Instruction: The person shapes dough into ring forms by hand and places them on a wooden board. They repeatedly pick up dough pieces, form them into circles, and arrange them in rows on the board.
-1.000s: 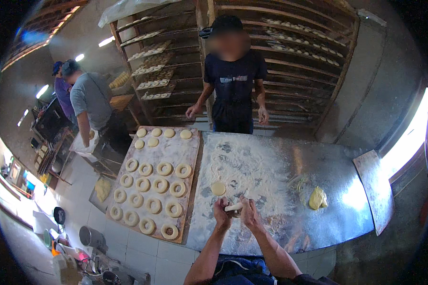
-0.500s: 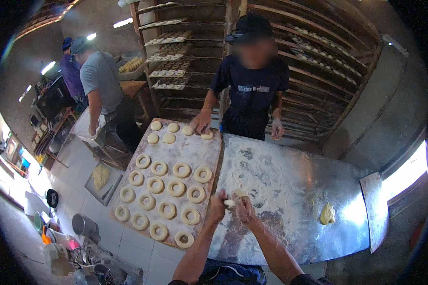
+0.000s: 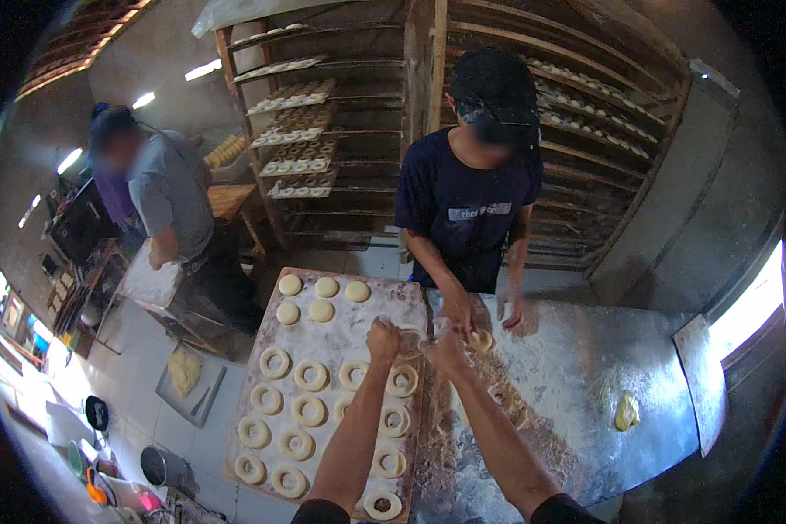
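Observation:
My left hand (image 3: 382, 341) is closed over the right side of the wooden board (image 3: 345, 336), gripping one end of a pale piece of dough (image 3: 410, 330). My right hand (image 3: 446, 351) is closed on its other end, by the seam between board and metal table. The dough spans the gap between my fists; its exact shape is partly hidden. On the board lie rows of dough rings (image 3: 311, 375), some behind my left forearm, and several flat dough rounds (image 3: 326, 286) at the far end. Just beyond my right hand, a co-worker's hand (image 3: 457, 307) touches a dough round (image 3: 479, 341).
The floured metal table (image 3: 585, 349) extends right, bearing a yellowish lump (image 3: 626, 411). A co-worker (image 3: 472, 192) stands across from me, before racks of trays (image 3: 297, 135). Further left another person (image 3: 170, 192) stands by a small table. A tray of dough (image 3: 183, 374) is on the floor.
My hands have moved forward with the dough, from the table's near part to the board's right side. The co-worker's hand has gone from the board to a dough round on the table.

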The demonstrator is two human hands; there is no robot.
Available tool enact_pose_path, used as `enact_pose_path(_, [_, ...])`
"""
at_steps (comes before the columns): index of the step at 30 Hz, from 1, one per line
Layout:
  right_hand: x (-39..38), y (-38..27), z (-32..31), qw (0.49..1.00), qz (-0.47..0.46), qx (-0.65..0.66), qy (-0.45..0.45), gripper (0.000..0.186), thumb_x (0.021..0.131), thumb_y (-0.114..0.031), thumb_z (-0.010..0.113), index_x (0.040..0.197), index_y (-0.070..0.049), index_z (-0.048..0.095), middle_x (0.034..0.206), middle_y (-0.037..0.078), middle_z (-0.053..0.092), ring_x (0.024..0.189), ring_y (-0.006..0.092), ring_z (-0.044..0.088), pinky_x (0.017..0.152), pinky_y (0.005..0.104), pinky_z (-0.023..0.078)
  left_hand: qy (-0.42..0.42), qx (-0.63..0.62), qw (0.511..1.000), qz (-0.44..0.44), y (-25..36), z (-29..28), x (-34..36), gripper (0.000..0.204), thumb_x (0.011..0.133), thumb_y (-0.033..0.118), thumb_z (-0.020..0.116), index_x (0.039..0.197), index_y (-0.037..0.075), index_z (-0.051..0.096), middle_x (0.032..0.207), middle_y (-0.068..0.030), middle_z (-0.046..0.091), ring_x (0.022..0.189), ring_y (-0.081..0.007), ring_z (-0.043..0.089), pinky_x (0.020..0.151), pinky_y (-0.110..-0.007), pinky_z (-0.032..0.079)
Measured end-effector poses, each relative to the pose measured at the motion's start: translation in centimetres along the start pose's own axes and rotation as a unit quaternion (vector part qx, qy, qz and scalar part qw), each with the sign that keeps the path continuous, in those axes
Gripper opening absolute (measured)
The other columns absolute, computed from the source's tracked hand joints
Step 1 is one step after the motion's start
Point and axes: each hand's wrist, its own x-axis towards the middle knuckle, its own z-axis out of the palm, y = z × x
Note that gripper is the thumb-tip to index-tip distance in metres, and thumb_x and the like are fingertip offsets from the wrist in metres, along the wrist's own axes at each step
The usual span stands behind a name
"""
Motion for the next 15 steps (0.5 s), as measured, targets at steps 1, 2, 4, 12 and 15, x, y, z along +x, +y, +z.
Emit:
enact_pose_path(1, [-0.7, 0.4, 1.1, 0.996, 0.007, -0.081, 0.048, 0.063, 0.08, -0.037, 0.076, 0.127, -0.003, 0.052, 0.112, 0.02, 0.064, 0.099, 0.0315, 0.064, 0.083, 0.041, 0.052, -0.093, 0.081, 0.992, -0.001, -1.2, 0.3, 0.5, 0.038, 0.083, 0.03, 0.065, 0.099, -0.003, 0.055, 0.083, -0.0245, 0.064, 0.073, -0.0426, 0.063, 0.07, -0.051, 0.052])
enact_pose_path(2, [-1.7, 1.6, 1.1, 0.996, 0.021, -0.088, 0.021, 0.06, 0.08, -0.034, 0.076, 0.126, -0.004, 0.053, 0.11, 0.02, 0.064, 0.098, 0.0321, 0.064, 0.083, 0.0415, 0.052, -0.081, 0.081, 0.993, 0.034, -2.1, 0.6, 0.9, 0.039, 0.083, 0.03, 0.066, 0.099, -0.003, 0.055, 0.085, -0.0245, 0.064, 0.076, -0.0424, 0.063, 0.072, -0.052, 0.052])
enact_pose_path(4, [-3.9, 3.6, 0.5, 1.0, 0.02, 0.014, 0.017, 0.054, 0.08, -0.028, 0.075, 0.125, -0.007, 0.055, 0.107, 0.02, 0.063, 0.097, 0.0332, 0.064, 0.083, 0.0427, 0.052, -0.122, 0.101, 0.986, 0.047, -3.5, 0.8, 1.2, 0.04, 0.081, 0.03, 0.067, 0.098, -0.004, 0.055, 0.088, -0.0244, 0.064, 0.081, -0.0419, 0.064, 0.074, -0.052, 0.052])
enact_pose_path(12, [-15.4, 9.9, -5.7, 0.99, 0.128, -0.057, 0.018, 0.034, 0.079, -0.021, 0.072, 0.109, -0.01, 0.063, 0.099, 0.015, 0.065, 0.098, 0.0334, 0.06, 0.089, 0.0462, 0.046, -0.148, 0.101, 0.984, -0.014, -0.7, 1.5, 0.9, 0.057, 0.079, 0.038, 0.069, 0.12, 0.001, 0.056, 0.111, -0.0218, 0.062, 0.104, -0.0401, 0.058, 0.093, -0.049, 0.046])
enact_pose_path(15, [-15.7, 10.2, -5.7, 0.99, 0.048, -0.117, -0.054, 0.032, 0.078, -0.024, 0.072, 0.104, -0.008, 0.064, 0.099, 0.018, 0.064, 0.109, 0.0362, 0.054, 0.1, 0.0477, 0.037, -0.033, 0.15, 0.988, 0.027, 1.7, 1.4, -1.4, 0.06, 0.08, 0.038, 0.068, 0.127, 0.001, 0.054, 0.113, -0.0232, 0.062, 0.101, -0.0418, 0.06, 0.091, -0.048, 0.047])
